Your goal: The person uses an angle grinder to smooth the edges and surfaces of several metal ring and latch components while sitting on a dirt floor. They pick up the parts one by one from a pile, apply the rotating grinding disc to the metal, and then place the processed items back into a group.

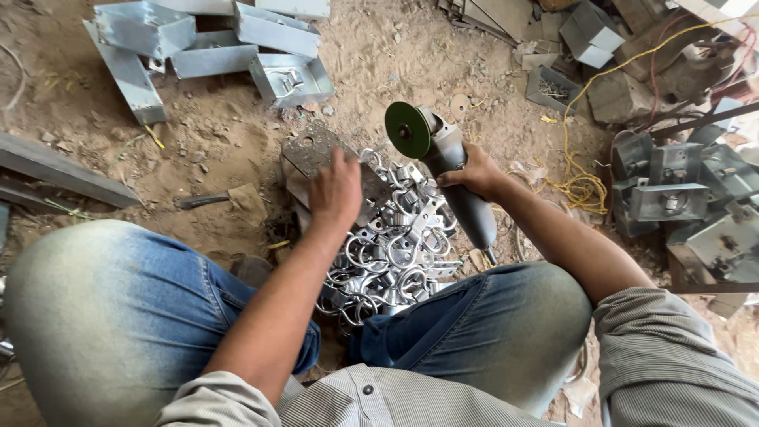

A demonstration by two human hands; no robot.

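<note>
head view shows our right hand (pixel 474 175) wrapped tight around the angle grinder (pixel 451 170), its long axis running from green disc back toward our knee. our left hand (pixel 336 192) presses half-open on the metal plate (pixel 316 152), just left of the grinder, above the pile of steel rings (pixel 395 253).

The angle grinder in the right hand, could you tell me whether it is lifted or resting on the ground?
Lifted: the right hand holds the angle grinder above the pile of metal rings.
</note>
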